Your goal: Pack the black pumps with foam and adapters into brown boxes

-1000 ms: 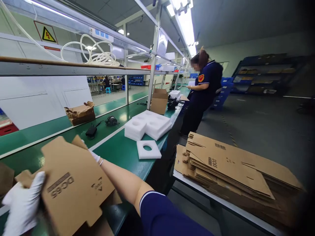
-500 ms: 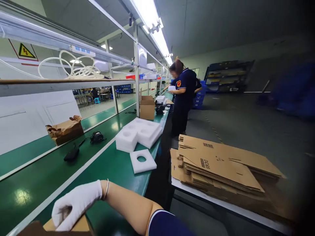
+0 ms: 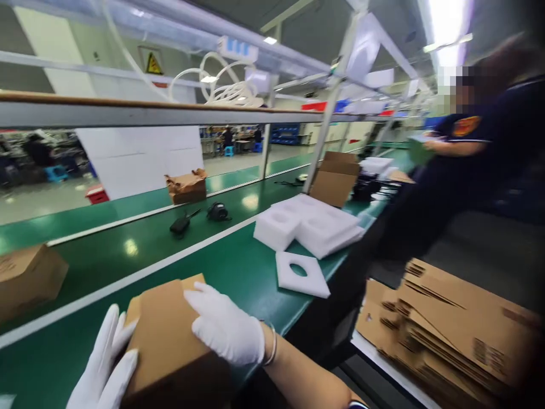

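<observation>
A cardboard box stands on the green work surface in front of me, its top flaps folded over. My left hand, in a white glove, is at the box's left side with fingers stretched and spread, the fingertips at its edge. From the right, my right hand, also gloved, lies with extended fingers against the box's upper right edge. The box's lower front is in shadow. Beyond it lies a square white foam pad with a round hole, near a stack of thicker white foam blocks.
Flat cardboard cartons are stacked on a stand at right. Another box sits at left. A black adapter and a round black device lie on the belt. A person stands at far right. A shelf spans overhead.
My view has swung left, bringing the whole box into sight. My right hand has moved from inside the box opening to its right edge, fingers straightened. My left hand has come into view.
</observation>
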{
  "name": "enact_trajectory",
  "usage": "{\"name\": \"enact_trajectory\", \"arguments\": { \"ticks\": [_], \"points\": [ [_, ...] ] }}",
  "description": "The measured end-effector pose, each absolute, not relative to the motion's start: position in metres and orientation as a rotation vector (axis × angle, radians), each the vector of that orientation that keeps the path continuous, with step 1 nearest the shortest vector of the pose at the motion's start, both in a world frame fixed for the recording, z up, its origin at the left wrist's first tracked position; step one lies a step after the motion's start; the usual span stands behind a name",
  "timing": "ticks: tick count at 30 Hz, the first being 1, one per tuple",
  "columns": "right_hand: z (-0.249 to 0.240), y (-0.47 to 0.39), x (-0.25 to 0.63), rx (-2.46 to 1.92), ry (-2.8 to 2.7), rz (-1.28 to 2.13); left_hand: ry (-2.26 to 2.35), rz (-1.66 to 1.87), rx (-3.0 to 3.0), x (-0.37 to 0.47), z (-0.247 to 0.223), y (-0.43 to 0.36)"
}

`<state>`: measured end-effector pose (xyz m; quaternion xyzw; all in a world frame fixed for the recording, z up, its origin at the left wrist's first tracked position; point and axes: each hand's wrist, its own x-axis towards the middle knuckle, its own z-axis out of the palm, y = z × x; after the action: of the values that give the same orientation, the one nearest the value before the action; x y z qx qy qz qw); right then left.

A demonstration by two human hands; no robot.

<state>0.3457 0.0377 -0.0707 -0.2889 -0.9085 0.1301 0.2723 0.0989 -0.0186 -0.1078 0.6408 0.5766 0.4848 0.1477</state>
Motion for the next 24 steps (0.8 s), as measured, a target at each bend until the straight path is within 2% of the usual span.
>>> {"name": "enact_trajectory", "arguments": {
  "ticks": [3,6,10,13,19,21,24],
  "points": [
    [-0.071,0.031,0.345,-0.766,-2.401,0.301,1.548,1.229,2.143,0.090,-0.101,-0.022],
    [-0.080,0.032,0.349,-0.578,-2.576,0.077,1.295,0.817,2.620,0.090,-0.082,-0.019],
    [-0.116,0.070,0.356,-0.329,-2.503,-0.221,1.216,0.484,2.806,0.087,-0.063,0.001],
    [-0.127,0.086,0.354,-0.130,-2.439,-0.232,1.109,0.416,2.806,0.083,-0.065,0.011],
    [-0.104,0.061,0.347,-0.349,-2.498,0.157,1.208,0.512,2.666,0.080,-0.063,-0.009],
    [-0.123,0.065,0.346,-0.447,-2.290,0.431,1.316,0.573,2.592,0.062,-0.065,-0.016],
    [-0.171,0.076,0.346,-0.643,-1.892,1.025,1.508,0.727,2.336,0.023,-0.080,-0.025]
  ]
}}
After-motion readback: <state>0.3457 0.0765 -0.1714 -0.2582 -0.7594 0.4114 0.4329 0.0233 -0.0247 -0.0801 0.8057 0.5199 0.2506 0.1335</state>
